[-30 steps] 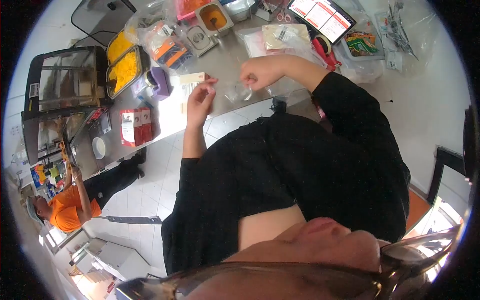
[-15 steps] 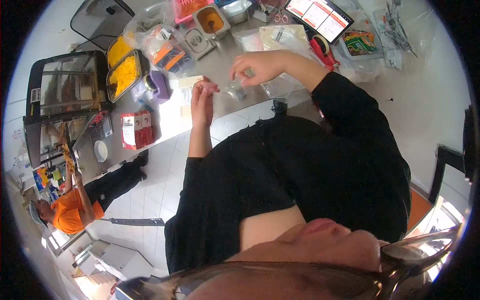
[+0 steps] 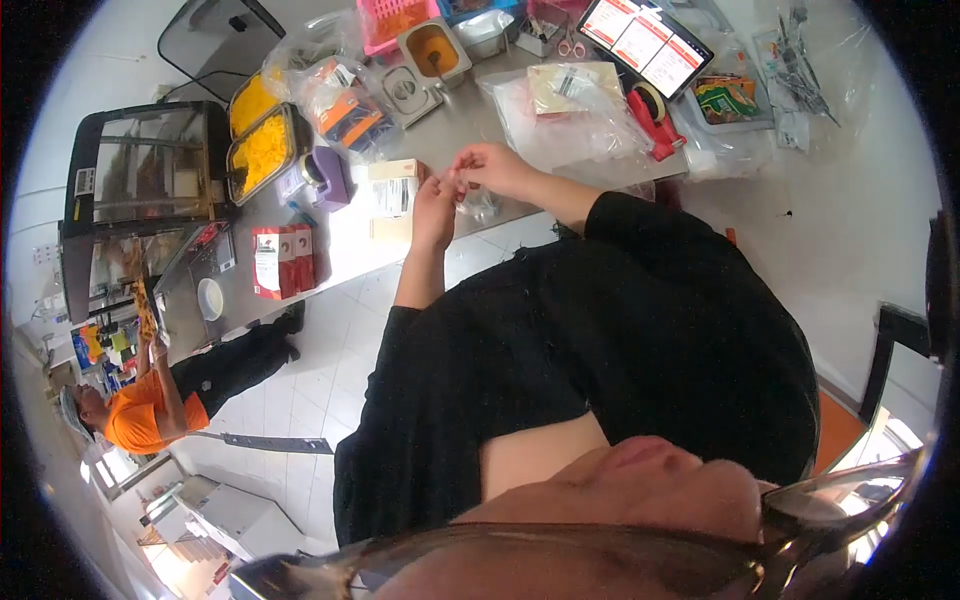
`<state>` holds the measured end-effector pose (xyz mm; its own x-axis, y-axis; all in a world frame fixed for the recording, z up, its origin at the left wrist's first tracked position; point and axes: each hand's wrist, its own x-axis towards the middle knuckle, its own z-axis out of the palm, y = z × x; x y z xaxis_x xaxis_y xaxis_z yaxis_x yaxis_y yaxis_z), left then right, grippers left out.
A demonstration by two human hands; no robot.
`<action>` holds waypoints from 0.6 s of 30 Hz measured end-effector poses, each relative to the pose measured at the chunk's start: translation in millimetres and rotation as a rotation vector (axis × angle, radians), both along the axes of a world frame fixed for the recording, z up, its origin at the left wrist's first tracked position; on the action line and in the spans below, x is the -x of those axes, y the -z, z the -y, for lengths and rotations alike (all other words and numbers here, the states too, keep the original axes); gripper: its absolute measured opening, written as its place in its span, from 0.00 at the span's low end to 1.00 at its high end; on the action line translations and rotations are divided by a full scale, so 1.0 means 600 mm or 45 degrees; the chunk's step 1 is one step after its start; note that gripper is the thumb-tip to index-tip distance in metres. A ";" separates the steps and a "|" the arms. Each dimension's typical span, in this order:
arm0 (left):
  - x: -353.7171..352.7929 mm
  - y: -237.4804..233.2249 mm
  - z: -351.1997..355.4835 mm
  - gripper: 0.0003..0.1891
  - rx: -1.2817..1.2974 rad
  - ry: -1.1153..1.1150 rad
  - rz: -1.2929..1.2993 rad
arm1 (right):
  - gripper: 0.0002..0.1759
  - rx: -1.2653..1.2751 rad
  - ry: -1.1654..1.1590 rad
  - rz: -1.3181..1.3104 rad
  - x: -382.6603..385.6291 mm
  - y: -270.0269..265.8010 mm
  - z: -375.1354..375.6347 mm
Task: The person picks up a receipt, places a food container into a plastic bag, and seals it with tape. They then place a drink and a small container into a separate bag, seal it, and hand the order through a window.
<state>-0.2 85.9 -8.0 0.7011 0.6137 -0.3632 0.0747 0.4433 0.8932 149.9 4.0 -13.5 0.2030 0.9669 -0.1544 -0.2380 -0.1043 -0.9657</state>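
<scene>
Fingertips meet above the near edge of the metal table, where my left hand (image 3: 434, 212) and my right hand (image 3: 492, 170) are both closed in a pinch. Whatever small thing lies between the fingers is too tiny to make out. Just below my right hand is a crumpled piece of clear plastic (image 3: 480, 207). A cream box (image 3: 393, 200) with a printed label stands to the left of my left hand. Beyond my right hand lies a clear plastic bag (image 3: 590, 130) with a pale labelled packet (image 3: 570, 88) on it.
Purple tape dispenser (image 3: 330, 180), red boxes (image 3: 283, 262) and yellow food trays (image 3: 263, 152) stand at left. Metal containers (image 3: 435, 52) are at the back. A tablet (image 3: 643, 42) and red tape dispenser (image 3: 655, 125) are at right. A person in orange (image 3: 145, 415) stands far left.
My hands have come together from apart, and the fingers of both have closed into pinches. The view has shifted slightly, moving the table items a little to the right.
</scene>
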 end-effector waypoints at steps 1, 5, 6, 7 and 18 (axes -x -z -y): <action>-0.001 0.008 -0.005 0.06 -0.001 -0.054 0.006 | 0.11 -0.073 -0.027 0.045 -0.001 0.000 0.002; -0.006 -0.025 0.015 0.07 -0.270 -0.068 -0.181 | 0.10 -0.025 0.059 0.114 0.004 -0.005 0.009; -0.006 -0.013 0.014 0.08 -0.356 -0.078 -0.126 | 0.10 0.068 0.130 0.104 0.005 -0.008 0.009; -0.006 0.004 0.012 0.08 -0.442 -0.088 -0.070 | 0.10 0.136 0.214 0.081 0.008 -0.006 0.006; 0.002 0.005 -0.013 0.10 -1.160 0.006 -0.576 | 0.05 0.051 -0.387 0.339 -0.024 0.032 -0.022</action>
<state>-1.1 93.6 -10.7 0.6171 0.7868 0.0091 0.4893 -0.3928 0.7787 164.5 16.9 -32.6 -0.0531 0.9833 -0.1741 0.0677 -0.1704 -0.9831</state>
